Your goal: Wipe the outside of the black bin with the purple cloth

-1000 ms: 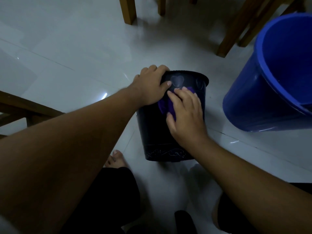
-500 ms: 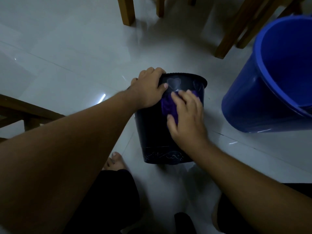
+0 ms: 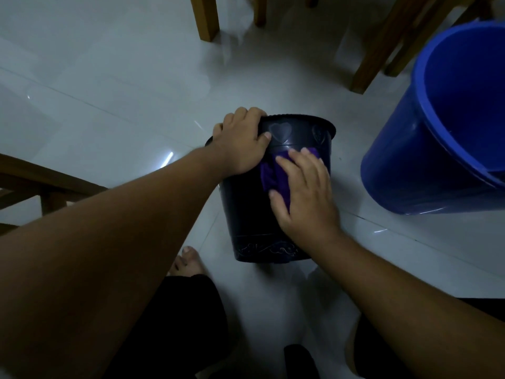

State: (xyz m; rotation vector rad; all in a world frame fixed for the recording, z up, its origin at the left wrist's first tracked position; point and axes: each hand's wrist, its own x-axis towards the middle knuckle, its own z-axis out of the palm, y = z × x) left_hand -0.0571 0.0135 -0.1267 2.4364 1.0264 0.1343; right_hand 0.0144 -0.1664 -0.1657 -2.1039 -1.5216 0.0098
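A small black bin [image 3: 246, 214] with heart shapes near its rim stands on the pale tiled floor at the centre of the head view. My left hand [image 3: 241, 143] grips its rim on the left side, thumb on the outer wall. My right hand [image 3: 306, 192] lies flat against the bin's near wall, pressing the purple cloth [image 3: 273, 176] onto it just under the rim band. Most of the cloth is hidden under my palm and fingers.
A large blue bucket [image 3: 404, 165] stands close to the right of the bin. Wooden furniture legs [image 3: 205, 17] rise at the back and another [image 3: 374, 47] at the back right. A wooden chair part [image 3: 41, 181] is at the left. My bare foot [image 3: 185, 262] is beside the bin's base.
My right hand has slid the purple cloth a little to the right and down along the bin's wall. My left hand keeps its grip on the rim.
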